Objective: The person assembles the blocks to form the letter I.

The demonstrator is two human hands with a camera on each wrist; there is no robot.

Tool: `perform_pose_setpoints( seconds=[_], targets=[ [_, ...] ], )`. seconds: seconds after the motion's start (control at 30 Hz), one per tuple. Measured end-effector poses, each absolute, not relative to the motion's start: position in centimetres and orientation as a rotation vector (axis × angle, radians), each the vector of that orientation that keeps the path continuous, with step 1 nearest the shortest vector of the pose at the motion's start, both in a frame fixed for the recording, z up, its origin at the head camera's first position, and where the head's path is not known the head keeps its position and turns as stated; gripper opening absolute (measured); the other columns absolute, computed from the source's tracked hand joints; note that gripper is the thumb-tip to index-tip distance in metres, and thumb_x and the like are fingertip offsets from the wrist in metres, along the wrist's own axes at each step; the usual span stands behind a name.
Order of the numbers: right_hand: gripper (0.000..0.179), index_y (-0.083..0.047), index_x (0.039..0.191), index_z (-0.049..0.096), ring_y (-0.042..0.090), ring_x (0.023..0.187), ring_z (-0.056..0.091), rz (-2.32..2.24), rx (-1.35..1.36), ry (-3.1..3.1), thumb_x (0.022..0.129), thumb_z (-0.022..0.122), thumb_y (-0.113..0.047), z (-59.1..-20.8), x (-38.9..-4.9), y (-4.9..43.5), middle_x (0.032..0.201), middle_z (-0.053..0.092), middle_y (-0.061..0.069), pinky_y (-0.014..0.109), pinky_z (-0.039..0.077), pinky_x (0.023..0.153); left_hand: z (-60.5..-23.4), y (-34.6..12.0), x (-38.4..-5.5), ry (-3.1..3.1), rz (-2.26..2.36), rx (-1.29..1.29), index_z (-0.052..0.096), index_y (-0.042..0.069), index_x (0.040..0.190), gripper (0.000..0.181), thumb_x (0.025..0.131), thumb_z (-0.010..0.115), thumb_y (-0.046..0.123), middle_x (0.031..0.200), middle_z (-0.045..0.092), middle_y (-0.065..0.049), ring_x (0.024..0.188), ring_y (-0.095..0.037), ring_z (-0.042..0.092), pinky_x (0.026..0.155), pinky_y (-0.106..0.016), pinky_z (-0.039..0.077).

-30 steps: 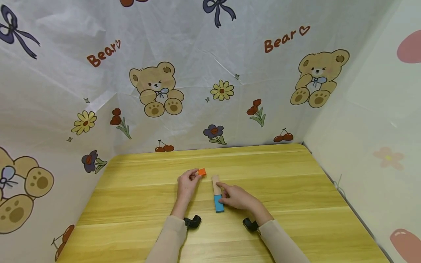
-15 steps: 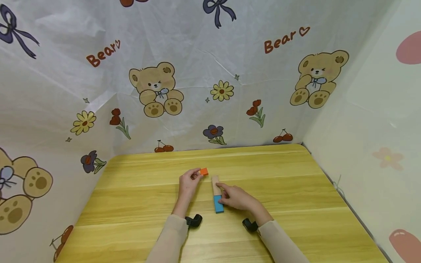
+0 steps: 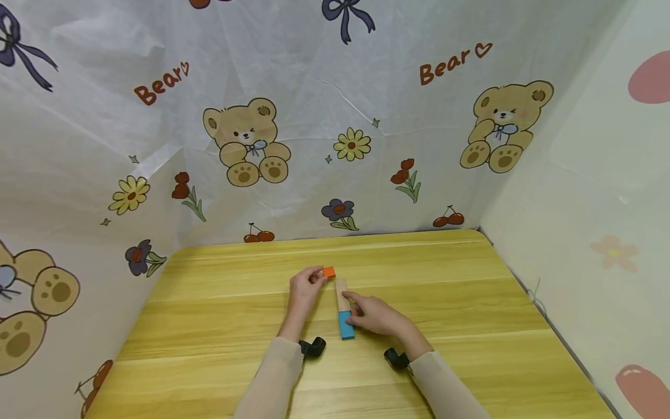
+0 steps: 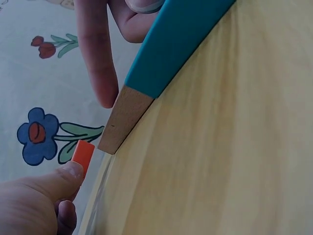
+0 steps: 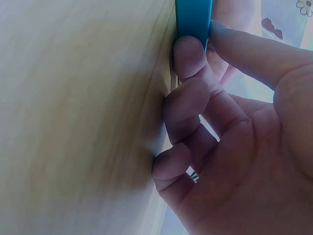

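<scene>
In the head view, a plain wooden block (image 3: 341,287) and a blue block (image 3: 346,327) lie end to end in a line on the table. My left hand (image 3: 305,292) pinches a small orange block (image 3: 328,272) between thumb and fingers, just beyond and left of the wooden block's far end. A narrow gap separates the orange block from that end in the left wrist view. My right hand (image 3: 378,315) holds the blue block from the right, index finger stretched over the wooden block. Its thumb and middle finger meet the blue block (image 5: 192,18) in the right wrist view.
The wood-grain table (image 3: 445,291) runs back to a white cloth wall (image 3: 303,209) printed with bears and flowers. A thin pale cord (image 3: 537,297) hangs by the table's right edge. Black wrist cameras sit at both cuffs.
My left hand has moved slightly to the right with the orange block, bringing it closer to the wooden block's far end. My right hand has stayed in place on the blocks.
</scene>
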State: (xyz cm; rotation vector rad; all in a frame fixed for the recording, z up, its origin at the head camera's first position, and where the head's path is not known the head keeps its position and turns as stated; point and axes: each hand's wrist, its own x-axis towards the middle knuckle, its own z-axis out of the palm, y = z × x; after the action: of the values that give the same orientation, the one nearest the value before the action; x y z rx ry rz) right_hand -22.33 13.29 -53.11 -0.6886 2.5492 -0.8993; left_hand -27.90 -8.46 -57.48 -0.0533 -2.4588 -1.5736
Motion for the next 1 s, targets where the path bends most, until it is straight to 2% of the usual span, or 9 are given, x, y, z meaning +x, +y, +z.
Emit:
perform_pose_setpoints(
  seconds=[0.3,0.53,0.77,0.8,0.87,0.93,1.0],
  targets=[
    [0.066,-0.006,0.161,0.043,0.008,0.067,0.051,-0.896,-0.685,2.546,0.104,0.07,-0.026,-53.2,-22.4,13.2,0.081,0.061,-0.008,0.026,0.041,0.066,-57.4,-8.0,-28.3,-2.496,-1.51,-0.109,0.08,0.003,0.118,0.025,0.094,0.081,0.011,0.094,0.077,-0.008,0.079,-0.013,0.063,0.071,-0.027,0.054],
    [0.066,-0.006,0.161,0.044,0.008,0.066,0.05,-0.891,-0.683,2.556,0.104,0.07,-0.026,-53.2,-22.4,13.2,0.08,0.06,-0.008,0.026,0.041,0.066,-57.4,-7.6,-28.6,-2.535,-1.427,-0.127,0.081,0.003,0.116,0.023,0.094,0.081,0.011,0.093,0.077,-0.008,0.08,-0.015,0.063,0.074,-0.029,0.055],
    [0.065,-0.005,0.161,0.044,0.008,0.067,0.05,-0.893,-0.681,2.552,0.104,0.07,-0.026,-53.1,-22.4,13.2,0.079,0.06,-0.007,0.025,0.041,0.065,-57.6,-7.2,-28.8,-2.559,-1.351,-0.125,0.082,0.006,0.115,0.023,0.093,0.083,0.014,0.092,0.078,-0.005,0.08,-0.015,0.066,0.074,-0.029,0.056],
    [0.065,-0.005,0.16,0.044,0.008,0.067,0.05,-0.892,-0.682,2.552,0.104,0.07,-0.026,-53.1,-22.4,13.2,0.079,0.06,-0.007,0.025,0.041,0.065,-57.6,-7.1,-28.9,-2.56,-1.346,-0.122,0.083,0.006,0.114,0.023,0.093,0.083,0.014,0.092,0.078,-0.005,0.08,-0.015,0.066,0.075,-0.031,0.057],
    [0.065,-0.005,0.16,0.044,0.008,0.067,0.05,-0.888,-0.684,2.553,0.104,0.07,-0.026,-53.1,-22.4,13.2,0.08,0.06,-0.008,0.025,0.041,0.065,-57.6,-7.0,-29.0,-2.56,-1.327,-0.121,0.083,0.007,0.114,0.023,0.093,0.083,0.014,0.091,0.078,-0.004,0.081,-0.018,0.068,0.087,-0.038,0.056],
    [0.065,-0.006,0.16,0.045,0.008,0.067,0.051,-0.883,-0.686,2.554,0.104,0.07,-0.026,-53.1,-22.4,13.2,0.08,0.06,-0.008,0.025,0.041,0.065,-57.6,-6.9,-29.0,-2.562,-1.31,-0.125,0.083,0.008,0.114,0.022,0.093,0.083,0.015,0.091,0.079,-0.004,0.083,-0.021,0.07,0.1,-0.046,0.052],
    [0.065,-0.006,0.16,0.044,0.008,0.067,0.051,-0.88,-0.689,2.555,0.104,0.07,-0.026,-53.2,-22.4,13.2,0.08,0.06,-0.008,0.025,0.041,0.065,-57.7,-6.8,-29.0,-2.573,-1.287,-0.126,0.083,0.009,0.114,0.022,0.093,0.083,0.017,0.091,0.079,-0.002,0.084,-0.022,0.07,0.104,-0.051,0.046]
  ],
)
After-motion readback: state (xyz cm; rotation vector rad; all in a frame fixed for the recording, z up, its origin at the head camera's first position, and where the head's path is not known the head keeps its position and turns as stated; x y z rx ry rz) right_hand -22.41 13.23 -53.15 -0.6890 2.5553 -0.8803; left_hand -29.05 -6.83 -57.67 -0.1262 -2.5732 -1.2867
